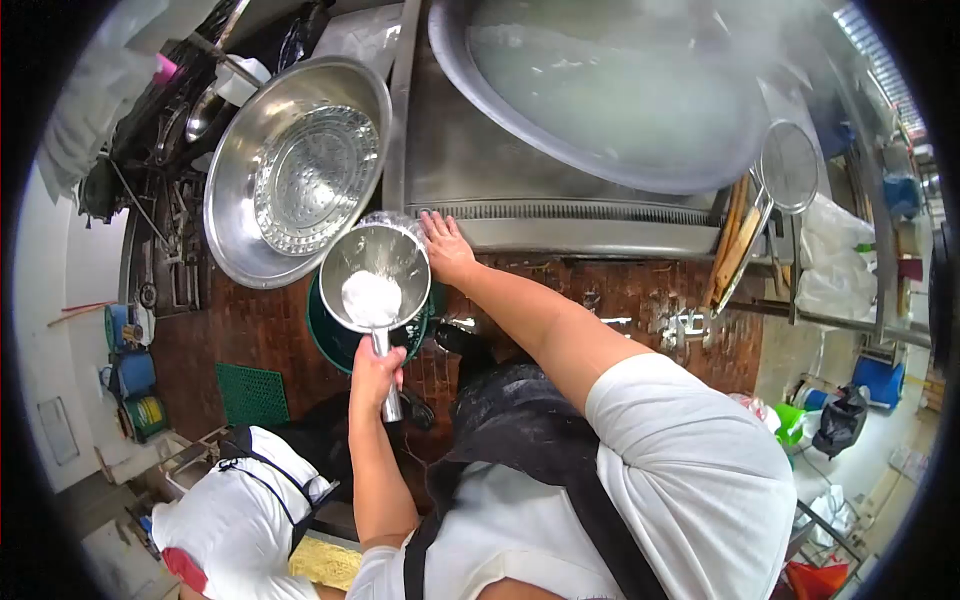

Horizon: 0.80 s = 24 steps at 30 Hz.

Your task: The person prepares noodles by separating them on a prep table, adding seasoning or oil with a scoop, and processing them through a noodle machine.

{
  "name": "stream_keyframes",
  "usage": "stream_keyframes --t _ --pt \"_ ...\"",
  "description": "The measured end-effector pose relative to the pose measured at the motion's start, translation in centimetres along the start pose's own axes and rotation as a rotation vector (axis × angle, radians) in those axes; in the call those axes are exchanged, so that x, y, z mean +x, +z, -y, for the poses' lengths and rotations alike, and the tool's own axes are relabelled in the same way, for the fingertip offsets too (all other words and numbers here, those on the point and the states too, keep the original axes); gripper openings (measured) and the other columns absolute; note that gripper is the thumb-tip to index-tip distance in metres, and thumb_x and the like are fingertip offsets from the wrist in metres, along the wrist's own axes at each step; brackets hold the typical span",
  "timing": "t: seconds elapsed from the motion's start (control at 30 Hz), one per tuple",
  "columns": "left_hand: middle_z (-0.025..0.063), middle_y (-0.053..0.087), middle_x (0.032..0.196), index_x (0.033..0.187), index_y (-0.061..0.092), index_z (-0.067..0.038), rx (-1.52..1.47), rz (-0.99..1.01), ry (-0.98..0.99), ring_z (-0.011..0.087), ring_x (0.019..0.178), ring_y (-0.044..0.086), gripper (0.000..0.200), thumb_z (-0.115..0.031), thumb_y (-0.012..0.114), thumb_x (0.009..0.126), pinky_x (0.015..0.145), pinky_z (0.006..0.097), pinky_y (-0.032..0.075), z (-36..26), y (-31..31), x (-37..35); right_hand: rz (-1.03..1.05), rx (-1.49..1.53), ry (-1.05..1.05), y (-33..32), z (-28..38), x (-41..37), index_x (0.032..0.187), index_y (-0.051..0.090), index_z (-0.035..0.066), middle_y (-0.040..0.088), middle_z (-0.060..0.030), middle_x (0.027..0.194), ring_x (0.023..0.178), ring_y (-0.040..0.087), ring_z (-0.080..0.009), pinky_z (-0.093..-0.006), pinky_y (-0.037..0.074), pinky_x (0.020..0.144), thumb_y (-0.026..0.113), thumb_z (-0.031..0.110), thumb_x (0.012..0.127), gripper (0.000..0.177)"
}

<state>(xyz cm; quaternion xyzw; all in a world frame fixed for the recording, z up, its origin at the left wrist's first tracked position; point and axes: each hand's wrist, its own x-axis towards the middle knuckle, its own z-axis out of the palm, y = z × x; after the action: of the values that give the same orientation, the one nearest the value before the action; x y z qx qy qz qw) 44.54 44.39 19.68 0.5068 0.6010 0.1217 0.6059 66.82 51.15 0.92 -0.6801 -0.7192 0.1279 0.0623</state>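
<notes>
My left hand point(376, 374) is wrapped round the tubular handle of a large metal scoop point(345, 262). A mound of white powdery or grainy stuff point(371, 298) lies in the scoop's deep round bowl. My right hand point(447, 249) has its fingers stretched out and spread, at the metal counter edge right beside the scoop's rim. Clear plastic film point(398, 220) shows between that rim and my fingers. Just past the scoop, a wide steel basin point(232, 195) with a patterned, wet-looking bottom stands tilted in view. Under the scoop is a dark green tub point(322, 328), partly hidden.
A huge steaming vat point(560, 150) of cloudy liquid fills the top right. A mesh strainer point(789, 165) and wooden sticks point(735, 250) hang at the counter's right end. Another person point(240, 510) in a white shirt is close by on the left. A green mat point(251, 393) lies on the wet brown floor.
</notes>
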Motion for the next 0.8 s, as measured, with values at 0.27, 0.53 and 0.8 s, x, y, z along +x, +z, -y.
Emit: stream_keyframes --t 0.27,0.53,0.8 --pt "0.0047 0.053 0.065 0.092 0.048 0.001 0.339 0.077 0.154 0.0144 0.045 0.054 0.025 -0.009 0.068 0.08 0.041 0.0311 0.044 -5.8 10.5 4.9 -0.019 -0.039 0.029 0.8 -7.6 -7.4 0.147 0.042 0.001 0.03 -0.0225 0.158 0.149 0.02 -0.0388 -0.0597 0.016 0.119 0.047 0.024 0.091 0.06" --pt "0.0128 0.059 0.074 0.102 0.051 0.006 0.639 0.066 0.153 0.0198 0.052 0.061 0.036 -0.016 0.069 0.081 0.048 0.0365 0.049 -8.6 17.5 9.2 -0.017 -0.173 0.401 -0.1 -16.3 -17.5 0.157 0.016 0.007 0.009 -0.0175 0.165 0.152 0.008 -0.0386 -0.0651 0.009 0.118 0.042 0.012 0.093 0.07" --pt "0.0055 0.056 0.071 0.099 0.055 -0.002 -0.178 0.375 -0.055 0.0155 0.052 0.055 0.017 -0.008 0.06 0.083 0.044 0.0316 0.047 -10.3 11.2 11.6 0.109 -0.07 0.769 -5.5 -16.7 -23.0 0.157 0.021 0.009 0.016 -0.0192 0.163 0.149 0.016 -0.0432 -0.0672 0.014 0.115 0.057 0.02 0.088 0.079"
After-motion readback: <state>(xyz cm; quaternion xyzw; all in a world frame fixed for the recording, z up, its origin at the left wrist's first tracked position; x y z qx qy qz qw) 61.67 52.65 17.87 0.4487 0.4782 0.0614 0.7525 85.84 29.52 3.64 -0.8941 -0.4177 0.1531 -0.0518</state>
